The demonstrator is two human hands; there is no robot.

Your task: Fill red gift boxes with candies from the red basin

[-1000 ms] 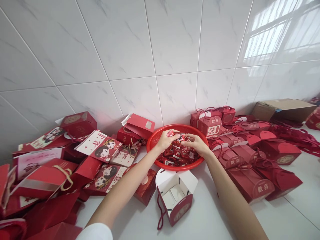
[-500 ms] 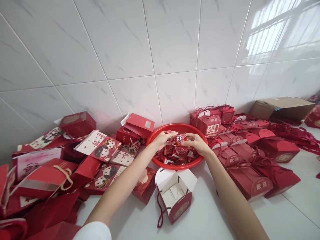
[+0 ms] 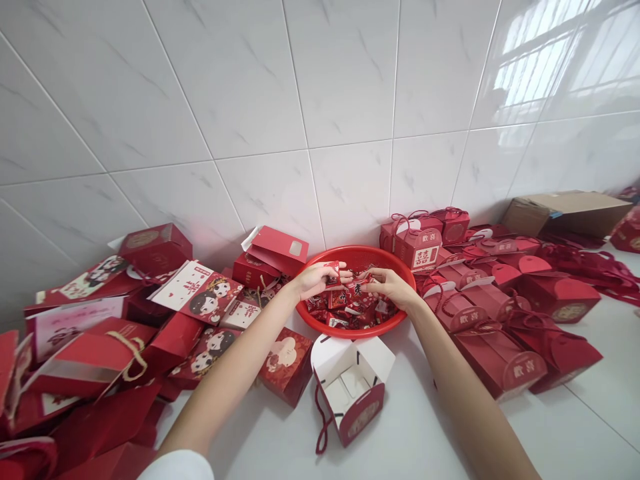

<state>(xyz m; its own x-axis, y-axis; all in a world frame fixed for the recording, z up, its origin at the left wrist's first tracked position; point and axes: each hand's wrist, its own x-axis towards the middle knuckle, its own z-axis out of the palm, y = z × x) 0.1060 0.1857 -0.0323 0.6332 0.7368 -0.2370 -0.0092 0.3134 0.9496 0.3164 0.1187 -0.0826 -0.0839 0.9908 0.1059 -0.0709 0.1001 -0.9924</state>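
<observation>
A red plastic basket (image 3: 357, 333) holds many small red candy packets (image 3: 353, 310). Over its left part, my left hand (image 3: 316, 279) is turned palm up, its thumb holding a red packet (image 3: 333, 272) against the fingers. My right hand (image 3: 390, 287) pinches another red packet (image 3: 361, 287) above the basket's right side. Directly in front of the basket stands an open red box (image 3: 361, 417) with a white interior, flaps spread and a dark red cord hanging at its left.
Mixed red and printed boxes (image 3: 90, 360) are piled at left. Closed red boxes with cords (image 3: 495, 360) stand in rows at right. A cardboard box (image 3: 575, 203) and dark red cords (image 3: 595, 270) lie farther right. White tiled wall (image 3: 350, 87) rises behind.
My left hand has shifted slightly left, away from my right hand, and turned more palm up with a packet in it. My right hand's packet sits a little lower.
</observation>
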